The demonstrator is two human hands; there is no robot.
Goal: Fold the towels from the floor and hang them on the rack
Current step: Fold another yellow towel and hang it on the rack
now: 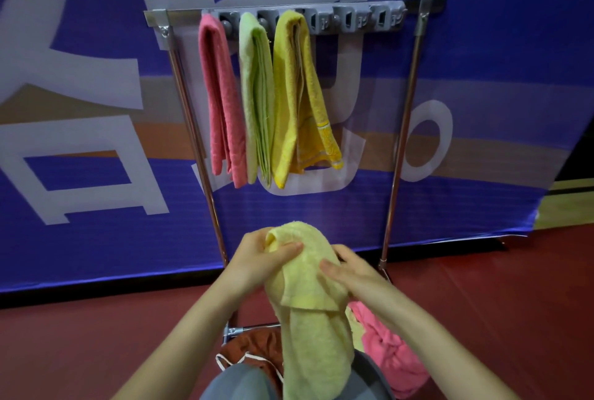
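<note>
Three towels [257,94] hang on the rack [156,18] while the left hand [257,258] and right hand [350,272], both curled round a pale towel [311,335], look mid-fold (a pink heap [385,345] and a brown heap [257,346] wait below).

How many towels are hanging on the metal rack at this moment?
3: a pink terry towel at the left, a pale green folded towel in the middle, a yellow terry towel on its right. None seems hidden behind them.

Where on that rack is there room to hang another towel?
Free: the rail right of the yellow towel, up to the right post. Crowded: the left end, with the pink towel and green towel packed beside it.
</note>
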